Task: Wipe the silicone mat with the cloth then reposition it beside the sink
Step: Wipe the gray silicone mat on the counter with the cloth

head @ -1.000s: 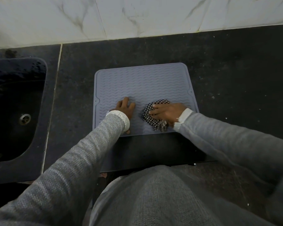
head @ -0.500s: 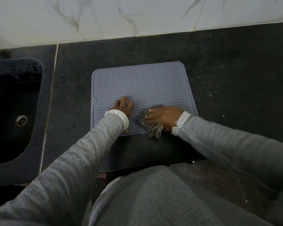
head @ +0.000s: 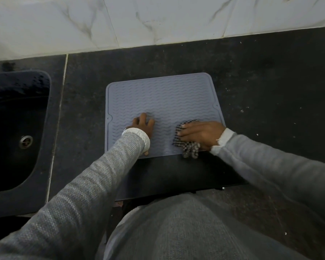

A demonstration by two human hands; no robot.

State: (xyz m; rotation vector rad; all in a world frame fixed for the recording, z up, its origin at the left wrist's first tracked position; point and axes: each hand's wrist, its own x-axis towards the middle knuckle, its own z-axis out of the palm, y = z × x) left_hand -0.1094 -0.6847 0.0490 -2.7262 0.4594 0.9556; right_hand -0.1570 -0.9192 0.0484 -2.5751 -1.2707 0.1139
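- Head view looked down over a grey-sweatered torso (head: 186,231) and two grey sleeves reaching forward to a dark stone counter (head: 270,81).
- Nearest the body, the mat's front edge lay close to the counter's front lip, and a tuft of the checked cloth (head: 188,145) spilled just past that edge onto the bare stone.
- On the near right corner of the silicone mat (head: 161,94), the right hand (head: 201,135) pressed the bunched cloth down, fingers lying fairly straight over it and pointing left; whether the thumb was curled into the fabric was hidden.
- Further left, the left hand (head: 142,126) rested flat on the mat, fingers spread and holding nothing, seemingly pinning it in place.
- Judged from this, wiping was under way, and only the near strip was under the cloth; the ribbed far half lay uncovered and the move was not yet done.
- Risk one: a hard sideways stroke could drag the flexible mat across the stone or buckle it if the pinning hand eased off.
- Risk two: the loose tuft could catch on the raised rim and pull the cloth out from under the fingers.
- Risk three: the wavy ridges could keep dirt in their grooves if strokes ran across them lightly.
- Off to the left, well apart from the mat, sat the dark sink (head: 17,128) with its drain (head: 26,141); beyond everything rose the marbled wall tiles (head: 158,21).
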